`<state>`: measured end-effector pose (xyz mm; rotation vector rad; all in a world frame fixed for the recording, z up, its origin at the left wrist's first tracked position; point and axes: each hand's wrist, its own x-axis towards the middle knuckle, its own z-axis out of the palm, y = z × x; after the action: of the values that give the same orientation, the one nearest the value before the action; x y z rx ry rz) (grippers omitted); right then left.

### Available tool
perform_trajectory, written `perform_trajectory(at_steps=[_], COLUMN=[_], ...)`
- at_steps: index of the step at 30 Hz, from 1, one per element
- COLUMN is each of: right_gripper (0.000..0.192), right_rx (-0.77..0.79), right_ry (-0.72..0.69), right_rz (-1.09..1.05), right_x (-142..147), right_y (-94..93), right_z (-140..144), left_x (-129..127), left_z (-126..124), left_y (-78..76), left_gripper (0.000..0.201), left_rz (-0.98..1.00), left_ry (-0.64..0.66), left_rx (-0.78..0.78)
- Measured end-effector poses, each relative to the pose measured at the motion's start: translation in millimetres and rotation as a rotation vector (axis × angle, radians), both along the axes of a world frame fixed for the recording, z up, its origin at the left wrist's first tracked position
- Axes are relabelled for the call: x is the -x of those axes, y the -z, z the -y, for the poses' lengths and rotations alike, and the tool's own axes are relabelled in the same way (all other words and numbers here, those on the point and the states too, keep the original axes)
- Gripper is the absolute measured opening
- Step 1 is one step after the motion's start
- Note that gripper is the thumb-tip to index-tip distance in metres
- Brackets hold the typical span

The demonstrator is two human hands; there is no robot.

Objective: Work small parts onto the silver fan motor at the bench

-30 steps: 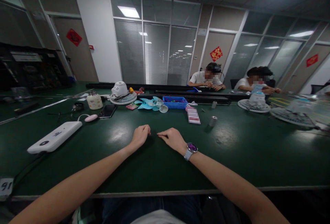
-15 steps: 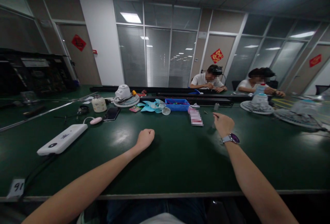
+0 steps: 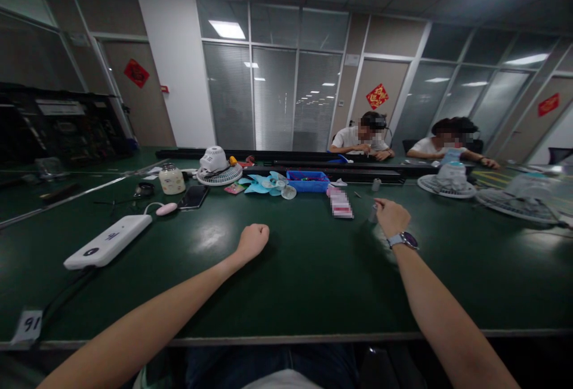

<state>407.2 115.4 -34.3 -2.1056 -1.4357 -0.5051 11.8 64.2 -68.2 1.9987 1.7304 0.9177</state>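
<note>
Reaching out toward one o'clock, the right hand has its fingertips at a small silvery cylinder that stands upright on the green tabletop. The fingers are curled around it, yet the hand hides most of the piece, so I cannot tell whether they have closed on it or only touch it. A watch sits on that wrist. The left hand rests near twelve o'clock, closed into an empty fist, well apart from the cylinder.

The cylinder looks like a small metal part: rigid, probably light, with a smooth wall that could slip between fingertips. Standing on end, it would tip easily if nudged from the side. A pinch across its round wall, thumb against forefinger near the middle of its height, looks like the safest hold.

Just beside it, toward eleven o'clock, lies a blurred pink packet. A second small cylinder stands further back. Farther off at eleven o'clock are a blue tray, pale blue fan blades and a white fan body. At ten o'clock lies a white box with a cable. Two other people sit across the tabletop.
</note>
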Motion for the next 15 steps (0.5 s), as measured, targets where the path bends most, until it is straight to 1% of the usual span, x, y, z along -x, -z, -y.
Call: perform_trajectory(at_steps=[4,8,10,13,15], right_gripper=[0.035,0.036,0.041,0.049,0.050], right_rx=[0.033,0.017,0.034,0.104,0.123], right_ry=[-0.010,-0.008,0.001,0.018,0.012], right_rz=[-0.024,-0.042,-0.077,-0.153,-0.187], right_x=[-2.3,-3.5,-4.2,-7.0,-8.8], right_y=[1.4,4.6,7.7,13.5,15.6], right_z=[-1.3,-4.2,-5.6,-7.1,-7.4], left_x=[-0.9,-1.3,-1.2,-0.6,0.2], left_z=[-0.4,-1.1,-1.0,-1.1,-2.0], left_y=[0.1,0.9,1.4,3.1,5.3], left_gripper=[0.033,0.032,0.032,0.032,0.032], left_rz=[-0.020,-0.034,-0.035,-0.033,-0.029], left_ry=[0.004,0.004,0.011,0.028,0.040], left_rx=[0.002,-0.002,-0.006,-0.015,-0.026])
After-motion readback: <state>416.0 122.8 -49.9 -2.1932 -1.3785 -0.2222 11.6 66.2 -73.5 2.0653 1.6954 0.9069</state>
